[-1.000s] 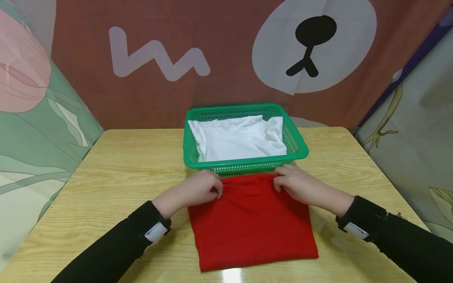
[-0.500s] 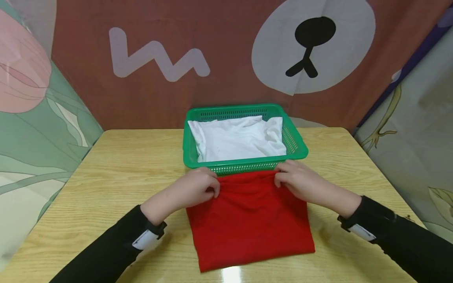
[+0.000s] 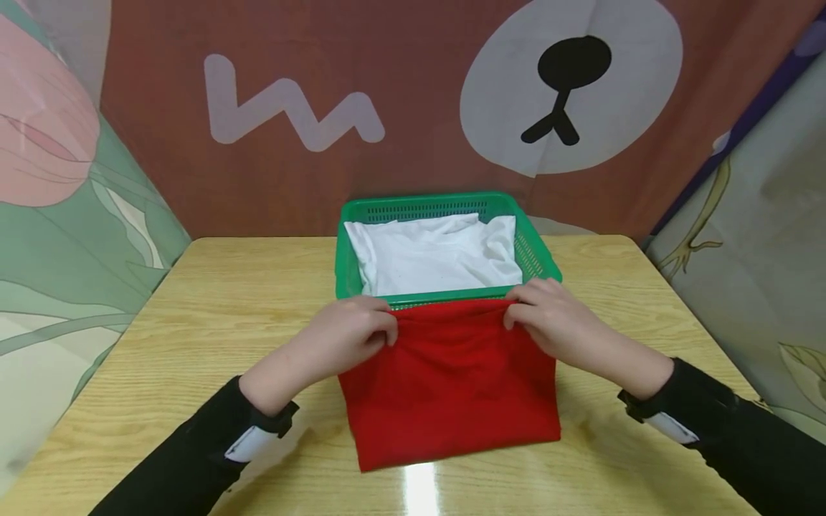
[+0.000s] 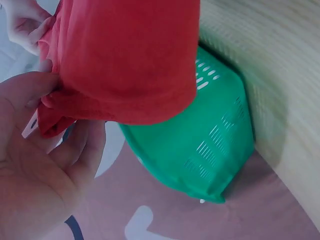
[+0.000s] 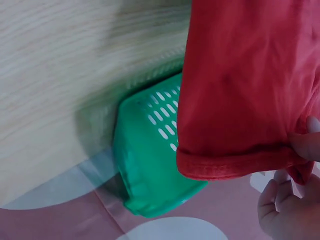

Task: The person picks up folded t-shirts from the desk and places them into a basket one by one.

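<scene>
The red cloth [image 3: 454, 394] is basically pinched up top by the left hand [image 3: 348, 331] and right hand [image 3: 558, 315], right by the green basket [image 3: 537, 251] at the table [image 3: 258, 301]'s back edge.

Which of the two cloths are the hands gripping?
The red cloth, pinched along its upper edge by the left hand and right hand; the other, the white cloth, lies inside the green basket.

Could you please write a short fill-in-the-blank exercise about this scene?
The left hand and right hand pinch a red fabric piece by its ____ edge, not its near one.
A rumpled white cloth lies inside a rectangular perforated plastic basket coloured ____.
The long fabric sleeves on both arms are ____.

Missing words: far; green; black.
</scene>
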